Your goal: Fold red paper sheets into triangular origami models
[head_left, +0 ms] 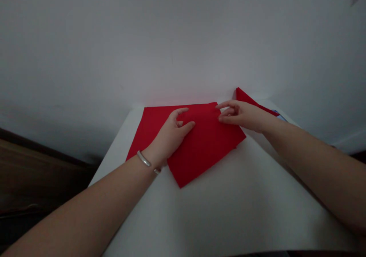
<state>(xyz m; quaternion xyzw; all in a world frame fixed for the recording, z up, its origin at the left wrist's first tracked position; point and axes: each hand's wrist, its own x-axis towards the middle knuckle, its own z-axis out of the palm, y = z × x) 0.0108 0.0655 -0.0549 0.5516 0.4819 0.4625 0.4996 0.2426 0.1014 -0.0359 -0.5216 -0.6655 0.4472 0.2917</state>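
A folded sheet of red paper (200, 146) lies on a white table (228, 203) near its far edge. My left hand (170, 135) rests on the paper's middle, fingers curled, thumb and forefinger pressing on the sheet. A silver bangle (147, 162) circles that wrist. My right hand (243, 115) is at the paper's upper right corner, fingertips together, pinching or pressing its edge.
A second red piece (246, 96) lies at the table's far right behind my right hand, with a bit of white and blue paper (279, 115) beside it. A pale wall (183, 40) rises directly behind the table. Dark wooden floor (34, 173) shows at left.
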